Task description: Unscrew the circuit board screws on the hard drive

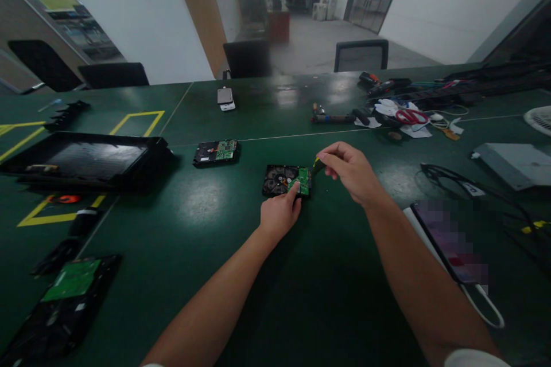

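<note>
A hard drive (278,176) lies flat on the green table, its black underside and green circuit board facing up. My left hand (279,215) holds it at the near edge, with a fingertip pressed on the circuit board. Just right of the drive, my right hand (346,169) is closed in a pinch above the table. Between its thumb and finger sits a thin yellow piece (317,159), too small for me to name its kind. A dark patch lies below the yellow piece, and I cannot tell whether it belongs to it.
Another hard drive (216,152) lies to the left, and a larger drive (71,292) at the near left. A black tray (86,157) stands far left. On the right are a phone (447,241), a cable (451,180), a grey metal box (514,165) and red-handled scissors (411,117).
</note>
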Demonstrator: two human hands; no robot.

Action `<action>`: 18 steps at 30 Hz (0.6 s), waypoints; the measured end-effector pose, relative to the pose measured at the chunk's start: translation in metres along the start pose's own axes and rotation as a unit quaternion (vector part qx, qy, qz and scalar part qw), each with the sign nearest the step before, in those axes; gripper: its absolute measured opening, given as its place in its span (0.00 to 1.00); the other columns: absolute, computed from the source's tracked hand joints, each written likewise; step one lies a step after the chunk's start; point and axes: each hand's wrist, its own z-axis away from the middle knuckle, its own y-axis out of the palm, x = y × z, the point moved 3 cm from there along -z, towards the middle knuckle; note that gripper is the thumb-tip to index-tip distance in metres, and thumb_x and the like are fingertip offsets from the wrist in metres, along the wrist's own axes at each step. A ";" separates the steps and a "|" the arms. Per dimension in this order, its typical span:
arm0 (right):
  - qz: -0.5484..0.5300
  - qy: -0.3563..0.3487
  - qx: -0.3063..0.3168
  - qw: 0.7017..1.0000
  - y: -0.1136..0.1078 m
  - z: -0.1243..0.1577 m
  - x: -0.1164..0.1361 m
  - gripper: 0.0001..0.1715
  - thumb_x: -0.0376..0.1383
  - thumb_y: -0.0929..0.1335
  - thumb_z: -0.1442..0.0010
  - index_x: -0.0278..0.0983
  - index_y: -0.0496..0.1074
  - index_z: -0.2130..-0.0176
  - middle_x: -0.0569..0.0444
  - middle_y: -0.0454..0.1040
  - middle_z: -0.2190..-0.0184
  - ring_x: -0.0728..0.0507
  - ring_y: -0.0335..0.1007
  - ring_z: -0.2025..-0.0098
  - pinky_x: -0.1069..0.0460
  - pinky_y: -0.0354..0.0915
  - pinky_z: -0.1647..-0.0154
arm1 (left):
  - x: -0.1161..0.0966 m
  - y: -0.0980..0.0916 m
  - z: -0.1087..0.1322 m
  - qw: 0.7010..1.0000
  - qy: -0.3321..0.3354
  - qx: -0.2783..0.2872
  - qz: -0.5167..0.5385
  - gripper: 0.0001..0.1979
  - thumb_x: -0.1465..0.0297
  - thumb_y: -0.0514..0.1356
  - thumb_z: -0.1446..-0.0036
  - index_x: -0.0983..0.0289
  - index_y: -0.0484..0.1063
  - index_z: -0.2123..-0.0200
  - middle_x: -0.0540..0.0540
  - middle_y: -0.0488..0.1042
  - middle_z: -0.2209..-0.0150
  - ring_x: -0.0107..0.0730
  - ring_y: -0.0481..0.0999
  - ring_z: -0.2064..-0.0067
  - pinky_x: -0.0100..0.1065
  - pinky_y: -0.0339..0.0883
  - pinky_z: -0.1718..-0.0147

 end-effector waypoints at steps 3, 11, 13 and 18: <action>-0.047 0.035 0.016 0.998 0.001 -0.001 -0.004 0.08 0.40 0.72 0.40 0.39 0.73 0.64 0.55 0.77 0.68 0.53 0.64 0.79 0.55 0.53 0.83 | -0.001 0.000 0.000 1.000 -0.002 -0.003 0.001 0.28 0.57 0.49 0.31 0.49 0.57 0.30 0.56 0.82 0.58 0.44 0.82 0.60 0.40 0.72 0.61; -0.119 0.044 0.108 0.986 0.009 0.002 0.002 0.15 0.46 0.70 0.35 0.39 0.78 0.56 0.48 0.79 0.53 0.51 0.71 0.72 0.54 0.65 0.76 | -0.001 -0.002 0.000 1.000 -0.005 -0.007 0.007 0.28 0.57 0.50 0.31 0.50 0.58 0.30 0.55 0.82 0.58 0.43 0.82 0.60 0.38 0.71 0.62; -0.139 0.044 0.118 0.982 0.010 0.003 0.003 0.15 0.45 0.69 0.35 0.39 0.78 0.54 0.48 0.78 0.53 0.50 0.72 0.70 0.54 0.66 0.72 | -0.001 -0.003 0.001 1.000 -0.003 -0.011 0.006 0.28 0.57 0.50 0.31 0.50 0.58 0.30 0.55 0.83 0.59 0.43 0.82 0.61 0.38 0.71 0.62; -0.098 0.021 0.108 0.989 0.007 0.004 0.005 0.16 0.44 0.70 0.35 0.40 0.77 0.50 0.53 0.76 0.63 0.50 0.69 0.71 0.54 0.62 0.74 | -0.001 -0.002 0.001 1.000 -0.002 -0.013 0.008 0.27 0.57 0.50 0.31 0.50 0.59 0.31 0.56 0.82 0.59 0.42 0.82 0.61 0.38 0.72 0.62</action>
